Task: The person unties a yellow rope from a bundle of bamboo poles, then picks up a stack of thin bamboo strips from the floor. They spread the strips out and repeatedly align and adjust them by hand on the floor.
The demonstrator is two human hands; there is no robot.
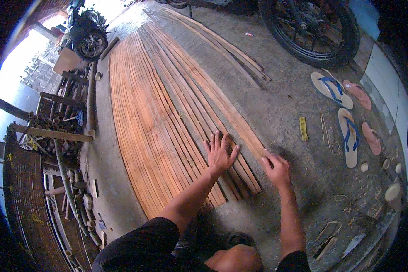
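A wide mat of long, narrow bamboo slats [138, 127] lies on the concrete floor, its slats side by side and tied with thin pale string. Along its right side run several looser slats [190, 97] with gaps between them. My left hand [221, 152] rests on these loose slats, palm down and fingers spread. My right hand [276, 168] grips the near end of a broader bamboo slat [231, 111], thumb and fingers closed around its tip. That slat stretches away to the far end of the mat.
More thin strips [226, 43] lie at the far right, near a motorcycle wheel [310, 29]. Flip-flops [349, 138] and a yellow tape piece [303, 129] sit to the right. A wooden rack of bamboo poles [54, 127] stands at left; another motorcycle [88, 38] is behind.
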